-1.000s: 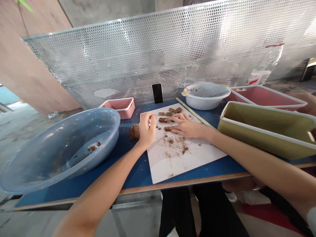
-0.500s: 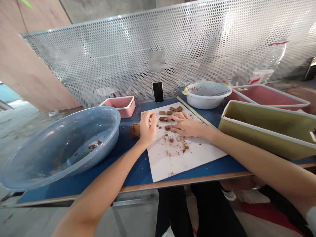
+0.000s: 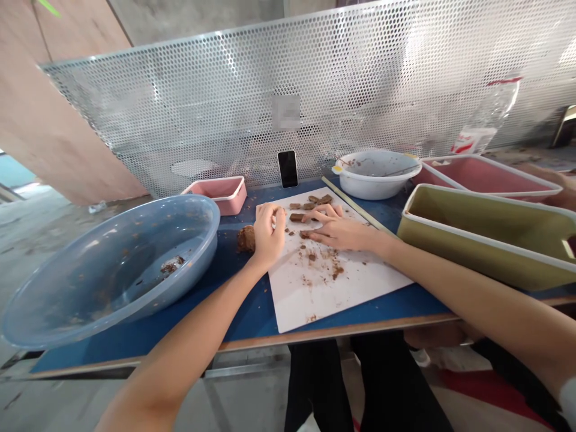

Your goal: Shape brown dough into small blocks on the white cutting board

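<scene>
My left hand rests at the left edge of a white board, fingers curled in; whatever they may hold is hidden. Palm down over the board, my right hand has its fingers spread. Its fingertips touch a small brown clay-like piece and reach a darker brown block. Several more brown strips lie at the board's far end, with crumbs and smears nearer me. Just left of my left hand sits a larger brown lump on the blue table.
A big blue basin stands left, a small pink box behind it. A phone leans against the perforated metal screen. Right: a pale stick, white basin, pink tray, green box, another person's hand.
My hands and the brown pieces stay almost in place. At the right edge, the other person's hand has shifted slightly by the pink tray.
</scene>
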Available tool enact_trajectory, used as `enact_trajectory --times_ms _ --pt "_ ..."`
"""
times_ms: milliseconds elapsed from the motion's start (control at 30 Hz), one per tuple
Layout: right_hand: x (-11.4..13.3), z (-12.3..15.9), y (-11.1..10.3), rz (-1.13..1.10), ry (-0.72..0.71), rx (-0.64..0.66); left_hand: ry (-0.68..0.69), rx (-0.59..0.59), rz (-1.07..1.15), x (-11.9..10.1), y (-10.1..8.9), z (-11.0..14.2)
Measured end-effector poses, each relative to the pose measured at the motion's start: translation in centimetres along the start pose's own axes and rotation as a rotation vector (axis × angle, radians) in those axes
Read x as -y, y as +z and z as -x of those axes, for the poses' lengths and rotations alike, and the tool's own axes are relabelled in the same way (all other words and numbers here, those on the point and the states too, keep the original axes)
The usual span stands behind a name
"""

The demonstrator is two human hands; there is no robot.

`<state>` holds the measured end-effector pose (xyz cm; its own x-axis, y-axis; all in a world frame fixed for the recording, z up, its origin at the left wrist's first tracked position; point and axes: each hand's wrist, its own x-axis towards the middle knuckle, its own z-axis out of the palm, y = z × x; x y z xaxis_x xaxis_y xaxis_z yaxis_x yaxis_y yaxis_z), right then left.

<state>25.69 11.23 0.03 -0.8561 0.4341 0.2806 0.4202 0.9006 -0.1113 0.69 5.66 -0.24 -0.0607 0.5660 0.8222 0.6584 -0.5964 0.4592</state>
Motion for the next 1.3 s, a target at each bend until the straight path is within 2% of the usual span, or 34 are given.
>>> enact_trajectory --times_ms 200,367,467,633,767,1000,1167,1300 --pt "-0.3 0.4 0.1 0.023 0.001 -0.040 0.010 -0.028 0.031 -0.1 0.0 0.0" --pt "-0.7 0.3 0.8 0.100 -0.009 -0.018 -0.014 -0.008 0.007 0.0 0.0 0.0" --pt "-0.9 0.2 1.0 0.133 -0.010 -0.061 -0.015 -0.011 0.012 0.0 0.0 0.0" --pt "-1.3 0.7 0.7 0.162 -0.065 -0.047 0.017 -0.029 0.024 -0.1 0.1 0.1" --pt "-1.3 1.0 0.6 0.142 -0.007 -0.083 0.003 -0.022 0.017 -0.2 0.1 0.1" --pt "-1.0 1.5 0.3 0.148 -0.020 -0.096 -0.011 -0.007 0.027 -0.3 -0.1 0.1" --pt "-1.8 2.1 0.1 0.145 -0.106 -0.084 -0.002 -0.013 0.027 -0.5 -0.1 0.1" --pt "-2.8 2.5 0.5 0.158 -0.030 -0.161 0.011 -0.012 0.039 -0.5 -0.1 0.1"
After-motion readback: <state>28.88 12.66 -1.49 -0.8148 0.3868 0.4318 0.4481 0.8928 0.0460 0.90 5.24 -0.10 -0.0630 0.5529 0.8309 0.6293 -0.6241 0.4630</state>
